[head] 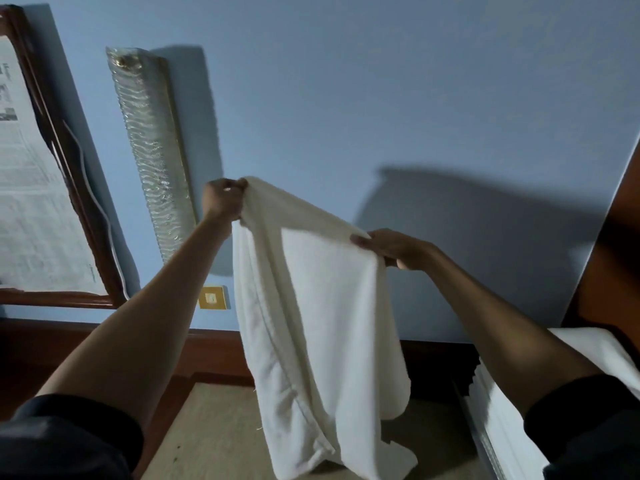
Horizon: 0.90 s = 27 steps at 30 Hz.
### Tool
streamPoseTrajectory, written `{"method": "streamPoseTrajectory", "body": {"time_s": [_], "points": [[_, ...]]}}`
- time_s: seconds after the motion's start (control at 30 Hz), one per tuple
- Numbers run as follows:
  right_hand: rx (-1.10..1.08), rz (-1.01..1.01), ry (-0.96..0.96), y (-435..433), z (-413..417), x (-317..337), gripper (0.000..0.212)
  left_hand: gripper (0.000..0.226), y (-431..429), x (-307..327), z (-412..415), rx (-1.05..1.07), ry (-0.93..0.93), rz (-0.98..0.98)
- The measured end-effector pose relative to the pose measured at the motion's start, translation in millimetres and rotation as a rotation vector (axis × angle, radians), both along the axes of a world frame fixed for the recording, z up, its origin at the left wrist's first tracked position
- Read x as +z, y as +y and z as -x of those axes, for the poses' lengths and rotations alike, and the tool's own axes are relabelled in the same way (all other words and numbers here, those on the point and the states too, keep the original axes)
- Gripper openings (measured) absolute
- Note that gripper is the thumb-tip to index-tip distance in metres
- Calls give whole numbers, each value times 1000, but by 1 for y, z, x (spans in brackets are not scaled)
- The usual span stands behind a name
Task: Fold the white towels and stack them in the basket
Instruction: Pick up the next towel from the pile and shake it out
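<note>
Holding white towel (311, 323) up in mid-air, in front of blue wall (415, 98), lower end dangling near tan surface (214, 427) (touching or not, can't tell). Left hand (224, 199) clenched round top corner, bunching the cloth; right hand (391, 249) pinching top edge further along, lower than the left. Looks doubled lengthwise, w/ hem seam down the front. Prob. light, soft, limp terry: sagging btwn grips, not slippery, nothing to break, no holding a crease unaided. Best taken at corners and hems, pulled taut before bringing ends together. No basket in view; some white cloth (595, 344) at right edge.
</note>
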State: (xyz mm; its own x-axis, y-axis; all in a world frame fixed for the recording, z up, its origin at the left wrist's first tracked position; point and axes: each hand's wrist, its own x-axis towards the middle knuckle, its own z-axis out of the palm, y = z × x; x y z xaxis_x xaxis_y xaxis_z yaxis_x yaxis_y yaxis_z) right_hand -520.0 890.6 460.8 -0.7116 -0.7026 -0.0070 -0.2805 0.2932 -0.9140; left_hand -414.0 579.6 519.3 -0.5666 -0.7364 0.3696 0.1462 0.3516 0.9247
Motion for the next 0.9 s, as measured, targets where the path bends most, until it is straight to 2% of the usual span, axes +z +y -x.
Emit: {"method": "streamPoseTrajectory", "body": {"time_s": [0.03,0.1,0.2,0.27,0.33,0.4,0.43,0.5,0.53,0.73,0.83,0.9], "points": [[-16,32,52,-2,-1,4,31,18,-1,-5,-3,0,-112,63],[0,71,134,-10,-6,16,33,24,4,-15,-10,-131,-375,214],[40,18,272,-30,-19,41,51,59,26,-20,-18,-439,-617,432],[80,-9,287,-42,-25,53,51,61,44,-19,-21,-651,-654,415],[121,-28,284,-45,-27,59,55,39,53,-14,-23,-793,-652,293],[122,-36,270,-38,-29,60,63,27,51,-10,-26,-859,-593,251],[115,-34,258,-33,-29,59,58,25,48,-7,-27,-862,-546,241],[100,-32,217,-22,-28,56,41,19,39,-4,-30,-821,-408,214],[88,-25,193,-17,-28,54,38,17,36,-3,-30,-772,-340,198],[9,-25,89,13,-19,44,42,12,4,-9,-17,-361,-80,11],[8,-82,54,35,-11,39,44,5,-16,-20,-9,-8,-11,92],[-1,-133,35,48,-3,33,55,17,-30,-27,-7,122,-22,78]]}}
